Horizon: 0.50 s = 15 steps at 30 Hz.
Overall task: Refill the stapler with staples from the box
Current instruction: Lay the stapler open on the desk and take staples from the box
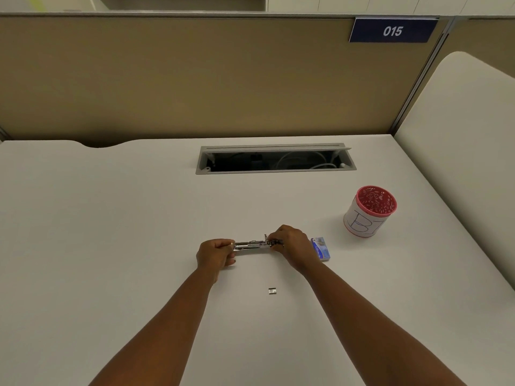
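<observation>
A silver metal stapler lies lengthwise across the middle of the white desk, held at both ends. My left hand grips its left end. My right hand pinches its right end, where a dark part shows. Just right of my right hand lies the small blue staple box, partly hidden by my wrist. A short silver strip of staples rests on the desk nearer to me, apart from both hands.
A pink mesh cup wrapped in white paper stands at the right. An open cable hatch with wires sits at the back of the desk. Tan partition walls rise behind, with a 015 sign.
</observation>
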Each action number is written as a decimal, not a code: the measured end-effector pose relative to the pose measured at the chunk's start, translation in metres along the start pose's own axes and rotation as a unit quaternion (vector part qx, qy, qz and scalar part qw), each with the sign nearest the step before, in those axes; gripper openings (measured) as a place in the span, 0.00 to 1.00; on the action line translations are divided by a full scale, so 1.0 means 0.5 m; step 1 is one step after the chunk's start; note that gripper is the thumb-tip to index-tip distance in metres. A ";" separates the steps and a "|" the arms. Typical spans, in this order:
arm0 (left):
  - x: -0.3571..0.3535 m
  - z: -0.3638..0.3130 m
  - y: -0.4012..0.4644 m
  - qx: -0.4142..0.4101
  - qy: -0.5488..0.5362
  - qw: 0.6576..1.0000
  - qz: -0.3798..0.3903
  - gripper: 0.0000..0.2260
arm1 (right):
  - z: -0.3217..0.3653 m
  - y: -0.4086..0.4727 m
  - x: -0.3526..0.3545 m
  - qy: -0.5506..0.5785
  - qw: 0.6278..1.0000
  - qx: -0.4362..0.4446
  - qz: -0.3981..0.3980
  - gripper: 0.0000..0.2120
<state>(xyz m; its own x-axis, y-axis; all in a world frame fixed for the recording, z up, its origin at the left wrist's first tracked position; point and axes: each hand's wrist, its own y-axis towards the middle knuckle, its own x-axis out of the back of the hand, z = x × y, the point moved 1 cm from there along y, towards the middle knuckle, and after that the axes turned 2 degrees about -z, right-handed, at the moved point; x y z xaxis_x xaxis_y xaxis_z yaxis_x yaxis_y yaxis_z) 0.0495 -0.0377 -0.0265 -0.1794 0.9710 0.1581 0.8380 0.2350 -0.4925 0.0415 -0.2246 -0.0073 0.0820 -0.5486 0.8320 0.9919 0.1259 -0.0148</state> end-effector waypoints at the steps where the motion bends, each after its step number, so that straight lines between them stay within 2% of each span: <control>1: -0.002 0.001 0.003 -0.005 0.004 1.000 -0.009 0.07 | 0.000 0.004 -0.002 -0.006 1.000 0.000 0.002 0.09; 10: -0.015 -0.007 0.002 -0.064 0.027 0.993 -0.093 0.10 | -0.004 0.018 -0.013 -0.037 0.999 0.000 0.006 0.09; 15: -0.011 -0.006 0.003 -0.063 0.060 0.991 -0.103 0.09 | -0.001 0.011 -0.008 -0.023 1.000 0.000 -0.006 0.14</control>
<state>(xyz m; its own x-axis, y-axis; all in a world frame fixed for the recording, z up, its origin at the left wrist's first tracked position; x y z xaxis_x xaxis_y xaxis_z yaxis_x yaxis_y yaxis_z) 0.0531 -0.0427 -0.0254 -0.2967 0.8891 0.3484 0.8493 0.4125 -0.3294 0.0469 -0.2223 -0.0110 0.0660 -0.5107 0.8572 0.9927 0.1205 -0.0046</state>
